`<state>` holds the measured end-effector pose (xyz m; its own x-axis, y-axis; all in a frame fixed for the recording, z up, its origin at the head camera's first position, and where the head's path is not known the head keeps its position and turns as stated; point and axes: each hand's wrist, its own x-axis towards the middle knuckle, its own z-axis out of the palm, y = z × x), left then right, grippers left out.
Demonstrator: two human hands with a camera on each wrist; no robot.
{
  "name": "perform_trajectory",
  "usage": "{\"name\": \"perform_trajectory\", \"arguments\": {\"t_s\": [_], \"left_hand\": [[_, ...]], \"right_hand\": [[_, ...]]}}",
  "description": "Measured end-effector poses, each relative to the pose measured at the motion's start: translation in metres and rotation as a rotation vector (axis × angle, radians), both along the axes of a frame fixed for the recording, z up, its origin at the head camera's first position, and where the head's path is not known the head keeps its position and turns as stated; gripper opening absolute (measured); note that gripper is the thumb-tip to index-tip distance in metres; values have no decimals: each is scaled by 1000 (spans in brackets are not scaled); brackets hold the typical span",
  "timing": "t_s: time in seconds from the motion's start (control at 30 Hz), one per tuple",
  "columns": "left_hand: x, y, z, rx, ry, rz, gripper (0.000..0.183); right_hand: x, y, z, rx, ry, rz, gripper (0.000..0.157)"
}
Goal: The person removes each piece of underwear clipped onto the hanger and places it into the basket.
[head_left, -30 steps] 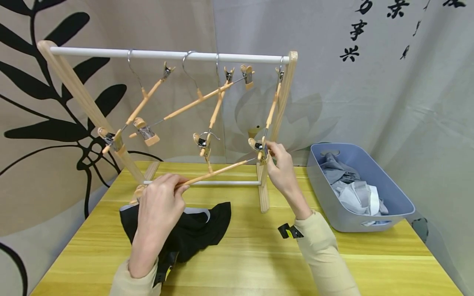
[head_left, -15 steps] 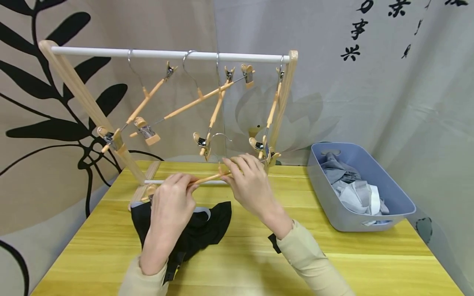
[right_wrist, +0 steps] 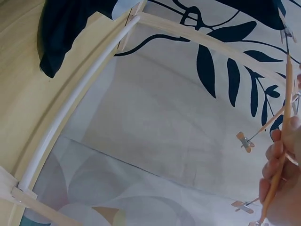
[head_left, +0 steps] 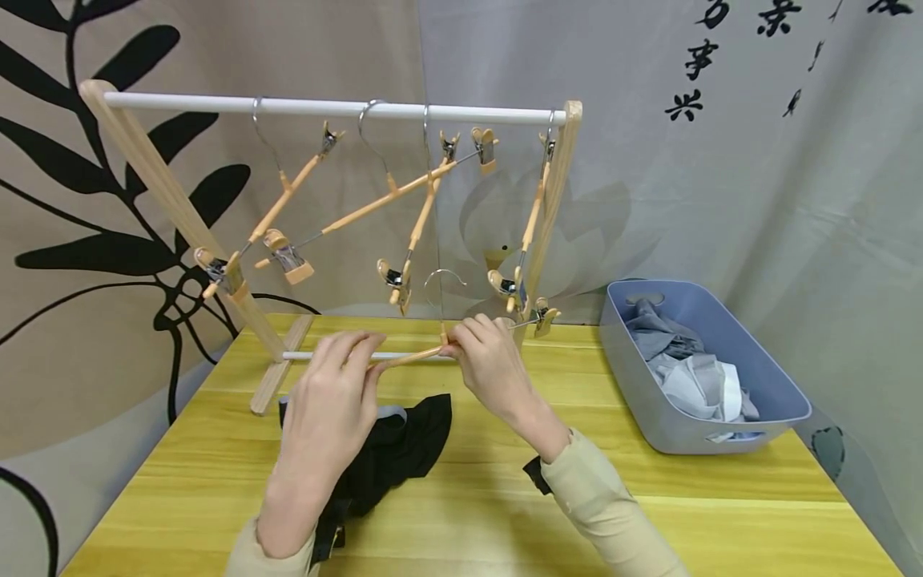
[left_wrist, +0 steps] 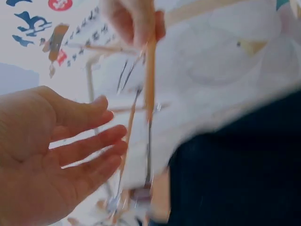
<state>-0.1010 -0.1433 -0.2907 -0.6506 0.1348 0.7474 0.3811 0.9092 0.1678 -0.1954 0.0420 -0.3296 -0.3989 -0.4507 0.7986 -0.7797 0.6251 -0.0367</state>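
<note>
My right hand (head_left: 493,369) grips the wooden bar of a clip hanger (head_left: 411,357) near its hook, held low in front of the rack. The hanger's right clip (head_left: 544,316) sticks out past that hand. My left hand (head_left: 328,417) is by the bar's left half; in the left wrist view its fingers (left_wrist: 101,146) are spread and apart from the bar. A black garment (head_left: 407,445) with a grey inner edge is below, partly behind my left hand. The left clip (left_wrist: 157,193) is against the black cloth (left_wrist: 235,165); whether it bites the cloth is blurred.
A wooden rack with a white top rail (head_left: 332,105) stands at the back, several clip hangers on it. Its white lower bar (head_left: 303,355) runs just above the table (head_left: 490,513). A blue-grey basket (head_left: 743,353) with grey and white clothes (head_left: 695,377) stands at right.
My right hand has left the hanger's right clip and moved left to its middle. The hanger has shifted right, its hook now more upright. My left hand has come off the bar.
</note>
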Motion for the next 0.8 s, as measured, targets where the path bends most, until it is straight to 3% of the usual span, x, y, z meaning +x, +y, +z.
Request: {"name": "perform_trajectory", "arguments": {"t_s": [0.1, 0.2, 0.27, 0.33, 0.57, 0.8], "left_hand": [[5, -12, 4, 0, -71, 91, 31], [9, -23, 6, 27, -248, 187, 36], [10, -28, 8, 53, -364, 218, 39], [10, -30, 8, 79, -429, 222, 42], [7, -30, 4, 205, -402, 193, 38], [4, -26, 3, 371, -394, 232, 29]], "right_hand": [[0, 2, -1, -16, -2, -19, 15], [-1, 4, 0, -26, 1, -30, 14], [0, 5, 0, -30, 2, -31, 14], [0, 5, 0, -32, 0, -30, 13], [0, 7, -1, -54, -19, -14, 13], [0, 6, -1, -64, -26, -7, 15]]}}
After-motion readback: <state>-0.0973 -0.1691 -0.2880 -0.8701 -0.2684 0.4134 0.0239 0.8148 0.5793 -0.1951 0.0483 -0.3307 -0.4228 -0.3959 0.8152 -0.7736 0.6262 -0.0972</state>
